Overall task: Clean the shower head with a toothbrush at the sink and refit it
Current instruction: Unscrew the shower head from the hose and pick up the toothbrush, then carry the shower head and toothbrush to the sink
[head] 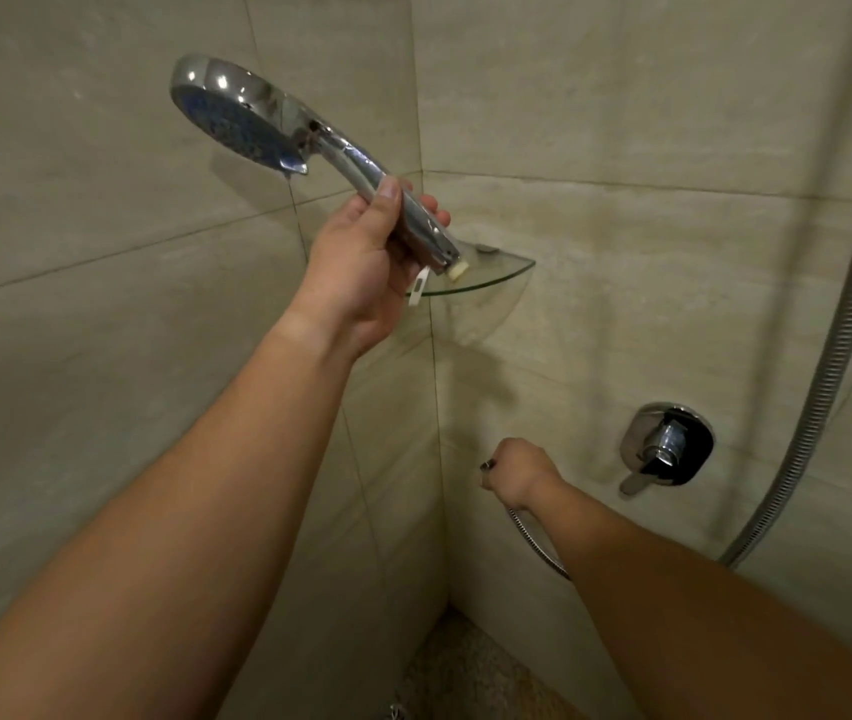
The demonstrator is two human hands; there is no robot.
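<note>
A chrome shower head [237,111] with a blue-grey spray face is raised in the tiled shower corner, its face turned down and to the left. My left hand [361,257] is closed around its handle near the bottom end, where a pale threaded tip shows, detached from the hose. A thin white piece, possibly a toothbrush handle [420,285], sticks out below my left palm. Lower down, my right hand [515,472] is fisted around the free end of the metal shower hose [538,543], whose dark end nut shows at my fingers.
A glass corner shelf [496,275] is fixed just behind the handle's end. A chrome mixer valve with lever [665,446] sits on the right wall. The hose [839,324] loops up along the right edge. Beige tiled walls meet in the corner; pebbled floor lies below.
</note>
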